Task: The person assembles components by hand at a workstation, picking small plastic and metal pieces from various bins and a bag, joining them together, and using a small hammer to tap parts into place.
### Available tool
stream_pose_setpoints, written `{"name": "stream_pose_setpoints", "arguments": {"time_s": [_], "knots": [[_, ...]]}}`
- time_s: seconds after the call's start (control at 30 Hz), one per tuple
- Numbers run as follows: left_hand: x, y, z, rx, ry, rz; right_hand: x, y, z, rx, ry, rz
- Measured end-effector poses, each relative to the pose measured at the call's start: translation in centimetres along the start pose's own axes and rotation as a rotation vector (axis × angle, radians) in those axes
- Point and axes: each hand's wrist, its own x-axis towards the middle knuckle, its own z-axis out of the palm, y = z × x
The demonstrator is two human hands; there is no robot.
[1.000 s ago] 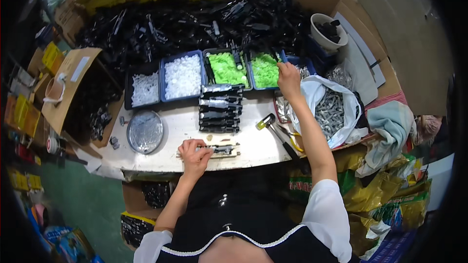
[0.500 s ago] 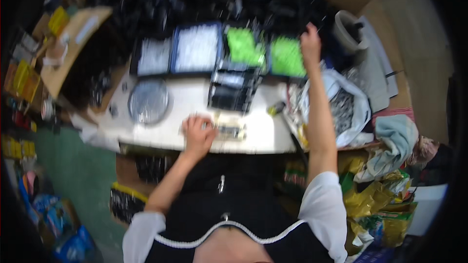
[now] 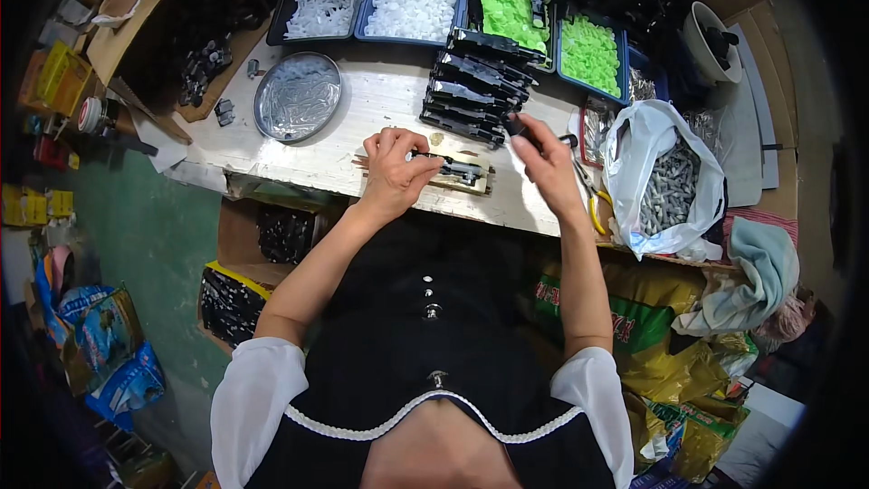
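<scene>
At the table's front edge lies a pale wooden block (image 3: 472, 186), with a slim black plastic part (image 3: 460, 167) resting in it. My left hand (image 3: 396, 174) is closed, its thumb and fingertips on the left end of that part. To the right of the block hovers my right hand (image 3: 549, 168), its thumb and fingers pinching a small dark piece (image 3: 516, 126) whose exact kind does not show. Just beyond, a stack of long black plastic parts (image 3: 475, 86) leans in rows toward the trays.
Trays of grey pieces (image 3: 324, 11), white pieces (image 3: 412, 2) and green pieces (image 3: 590, 54) line the back. A round metal dish (image 3: 298, 98) stands left. On the right are yellow-handled pliers (image 3: 596, 204) and a white plastic bag (image 3: 656, 131) of grey parts.
My right hand has come back from beside the far right green tray to near the block, now with a small dark piece. My left hand stays at the block. The view has shifted and sharpened.
</scene>
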Motion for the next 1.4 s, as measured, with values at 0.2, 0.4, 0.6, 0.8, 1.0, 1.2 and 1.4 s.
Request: {"name": "stream_pose_setpoints", "arguments": {"time_s": [0.2,0.4,0.6,0.8,1.0,1.2,1.4], "knots": [[0.5,0.4,-1.1,-0.174,0.025,-0.176,-0.7,-1.3,3.0,-0.281,0.056,-0.322],[-1.6,-1.4,-2.7,-0.367,0.139,-0.373,-1.0,-2.8,6.4,-0.709,-0.031,-0.449],[-2.8,-2.2,-3.3,-0.275,0.157,-0.35,-0.7,-2.8,9.7,-0.765,-0.082,-0.513],[-1.8,-2.4,-2.5,-0.293,0.146,-0.307,0.5,-2.2,10.6,-0.798,-0.1,-0.536],[-0.3,-2.6,-3.3,-0.158,0.028,-0.17,1.4,-1.9,11.1,-0.857,-0.08,-0.582],[-0.8,-3.4,-2.2,0.159,-0.094,0.119,-0.6,-1.0,7.3,-0.58,0.071,-0.573],[-1.2,-1.7,-3.4,0.247,-0.166,0.197,-6.1,3.5,-3.0,-1.01,0.465,-0.109]]}}
